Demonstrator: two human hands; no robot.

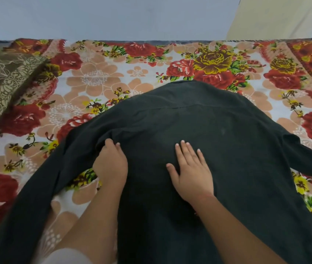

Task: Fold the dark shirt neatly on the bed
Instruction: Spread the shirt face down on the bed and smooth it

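The dark shirt (199,130) lies spread back-side up on the bed, collar toward the far wall. Its left sleeve runs down to the lower left corner and its right sleeve reaches off the right edge. My left hand (111,162) rests at the shirt's left armpit seam, fingers curled onto the fabric edge. My right hand (191,172) lies flat on the middle of the shirt's back, fingers spread and apart.
The bed carries a floral sheet (98,77) of red, yellow and peach flowers. A brown patterned pillow (2,86) lies at the far left. A pale wall (113,16) runs behind the bed, with a cream panel (284,16) at the upper right.
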